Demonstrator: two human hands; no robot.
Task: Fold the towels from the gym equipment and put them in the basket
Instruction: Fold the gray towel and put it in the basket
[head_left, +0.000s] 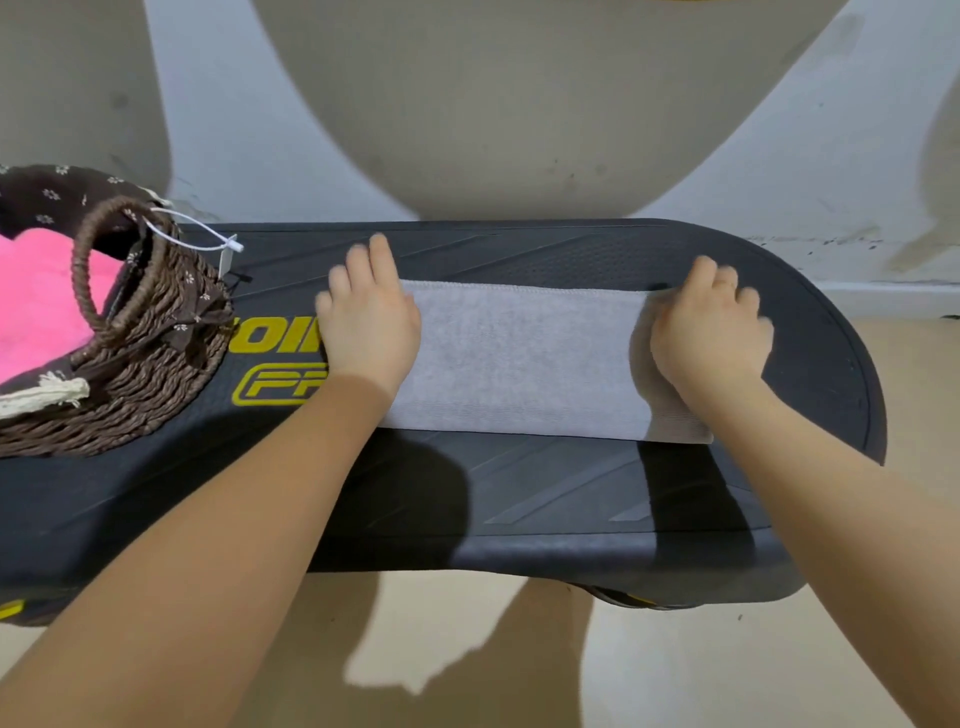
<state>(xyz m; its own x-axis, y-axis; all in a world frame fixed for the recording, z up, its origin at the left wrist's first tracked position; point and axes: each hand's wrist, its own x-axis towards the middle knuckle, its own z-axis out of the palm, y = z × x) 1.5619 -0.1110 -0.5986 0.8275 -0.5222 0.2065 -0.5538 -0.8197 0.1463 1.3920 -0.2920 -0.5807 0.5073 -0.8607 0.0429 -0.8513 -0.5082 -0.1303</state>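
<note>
A grey towel (524, 358) is laid flat, folded into a long strip, across the middle of a black step board (571, 493). Its left end is pressed down by the left hand (371, 317), fingers spread flat; its right end is gripped by the right hand (709, 325), fingers curled over the edge. At the board's left end, a wicker basket (145, 364) is seen, a pink towel (41, 306) inside.

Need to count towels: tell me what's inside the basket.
Inside the wicker basket lies a pink towel on a brown floral lining. Anything beneath the towel is covered.
</note>
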